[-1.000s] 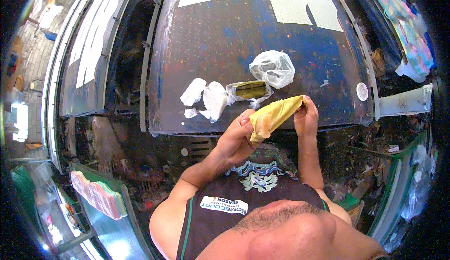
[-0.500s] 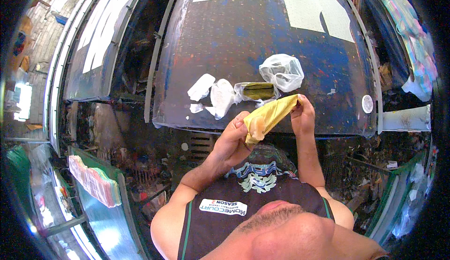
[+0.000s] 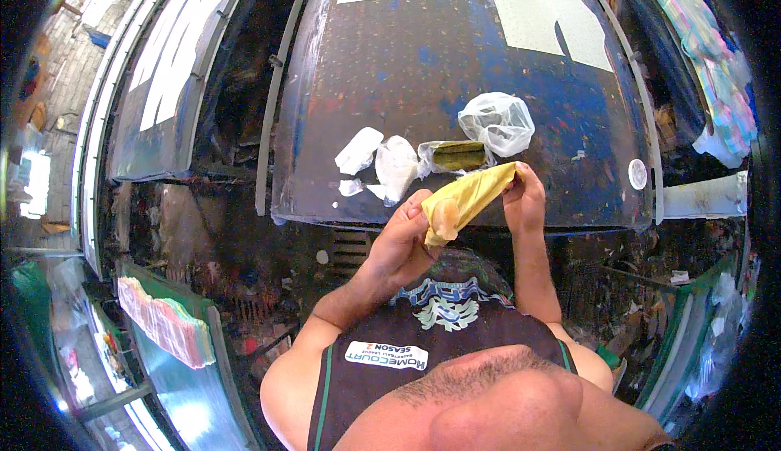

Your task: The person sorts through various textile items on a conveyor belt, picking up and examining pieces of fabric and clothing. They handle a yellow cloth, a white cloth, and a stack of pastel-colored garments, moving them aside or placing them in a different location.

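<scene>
While the person stands at the near edge of the dark, paint-flecked counter [image 3: 390, 69], a crumpled clear plastic bag [image 3: 496, 122] lies just beyond the hands; a clear wrapper with something dark green inside [image 3: 454, 156] sits just left of it, and crumpled white wrappers [image 3: 382, 162] lie further left; a small white disc [image 3: 638, 174] rests well to the right; the yellow packet [image 3: 464, 200] is held slanted above the counter's edge, the left hand [image 3: 403, 239] closed round its lower end, the right hand [image 3: 525, 199] pinching its upper end.
</scene>
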Action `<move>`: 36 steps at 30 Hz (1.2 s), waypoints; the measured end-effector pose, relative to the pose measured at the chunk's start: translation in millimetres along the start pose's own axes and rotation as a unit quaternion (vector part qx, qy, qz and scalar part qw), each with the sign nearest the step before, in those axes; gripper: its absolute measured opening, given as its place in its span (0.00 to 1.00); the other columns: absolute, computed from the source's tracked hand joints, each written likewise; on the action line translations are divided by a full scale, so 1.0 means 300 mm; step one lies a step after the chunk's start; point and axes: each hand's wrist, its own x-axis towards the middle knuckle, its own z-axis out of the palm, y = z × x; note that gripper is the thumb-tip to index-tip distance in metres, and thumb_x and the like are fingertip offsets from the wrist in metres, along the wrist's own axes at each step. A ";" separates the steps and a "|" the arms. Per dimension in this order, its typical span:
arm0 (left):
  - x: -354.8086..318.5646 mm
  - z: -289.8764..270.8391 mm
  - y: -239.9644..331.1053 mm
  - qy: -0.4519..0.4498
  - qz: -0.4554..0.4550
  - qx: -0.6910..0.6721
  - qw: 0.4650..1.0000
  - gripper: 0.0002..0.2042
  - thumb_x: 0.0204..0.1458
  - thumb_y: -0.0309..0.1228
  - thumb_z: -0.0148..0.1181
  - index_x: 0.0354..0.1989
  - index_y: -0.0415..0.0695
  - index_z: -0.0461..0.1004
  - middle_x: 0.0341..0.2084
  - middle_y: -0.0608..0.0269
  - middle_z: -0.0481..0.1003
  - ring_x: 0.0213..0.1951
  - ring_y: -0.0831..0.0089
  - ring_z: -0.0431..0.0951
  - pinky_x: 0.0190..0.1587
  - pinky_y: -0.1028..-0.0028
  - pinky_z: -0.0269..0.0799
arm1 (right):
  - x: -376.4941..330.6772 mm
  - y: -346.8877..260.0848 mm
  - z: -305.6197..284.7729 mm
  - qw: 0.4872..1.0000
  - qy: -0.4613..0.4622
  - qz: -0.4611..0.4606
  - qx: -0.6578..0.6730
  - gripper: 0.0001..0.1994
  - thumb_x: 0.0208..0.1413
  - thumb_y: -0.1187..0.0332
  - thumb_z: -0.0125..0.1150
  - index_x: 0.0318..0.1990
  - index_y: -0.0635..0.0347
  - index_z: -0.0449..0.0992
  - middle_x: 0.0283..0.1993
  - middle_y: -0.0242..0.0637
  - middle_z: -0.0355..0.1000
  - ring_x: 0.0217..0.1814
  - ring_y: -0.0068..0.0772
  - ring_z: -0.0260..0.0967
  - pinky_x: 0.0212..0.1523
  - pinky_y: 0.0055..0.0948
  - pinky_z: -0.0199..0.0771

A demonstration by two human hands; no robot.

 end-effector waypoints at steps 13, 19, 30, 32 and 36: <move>-0.020 0.001 0.117 -0.003 -0.048 0.014 0.999 0.14 0.61 0.28 0.64 0.35 0.55 0.62 0.37 0.71 0.76 0.41 0.76 0.81 0.42 0.74 0.80 | -0.060 0.062 0.083 0.997 0.052 -0.050 -0.014 0.06 0.67 0.69 0.57 0.42 0.61 0.78 0.36 0.32 0.78 0.34 0.24 0.74 0.37 0.25 0.77; -0.019 -0.040 0.179 -0.016 -0.080 0.039 0.996 0.12 0.62 0.29 0.64 0.36 0.54 0.62 0.38 0.71 0.76 0.42 0.77 0.81 0.42 0.75 0.79 | -0.103 0.090 0.096 0.994 0.076 -0.072 0.006 0.06 0.67 0.68 0.57 0.43 0.60 0.78 0.37 0.32 0.78 0.34 0.24 0.74 0.36 0.25 0.77; -0.042 -0.071 0.315 -0.043 -0.121 0.021 0.992 0.13 0.61 0.29 0.65 0.35 0.52 0.63 0.39 0.68 0.77 0.43 0.75 0.81 0.46 0.73 0.81 | -0.152 0.195 0.195 0.988 0.109 -0.112 0.011 0.06 0.67 0.67 0.58 0.44 0.58 0.78 0.38 0.29 0.76 0.38 0.22 0.73 0.38 0.24 0.75; -0.056 -0.082 0.342 -0.049 -0.121 0.012 0.991 0.13 0.61 0.29 0.65 0.34 0.53 0.63 0.39 0.69 0.76 0.43 0.75 0.81 0.46 0.72 0.81 | -0.160 0.223 0.213 0.989 0.092 -0.113 0.016 0.06 0.67 0.68 0.58 0.45 0.58 0.78 0.38 0.29 0.76 0.38 0.22 0.73 0.38 0.24 0.75; -0.081 -0.111 0.398 -0.029 -0.117 0.001 0.993 0.14 0.61 0.29 0.65 0.34 0.54 0.62 0.36 0.71 0.74 0.43 0.75 0.81 0.46 0.72 0.81 | -0.158 0.282 0.242 0.991 0.095 -0.092 0.000 0.08 0.69 0.67 0.54 0.43 0.59 0.79 0.39 0.28 0.78 0.39 0.20 0.73 0.44 0.26 0.73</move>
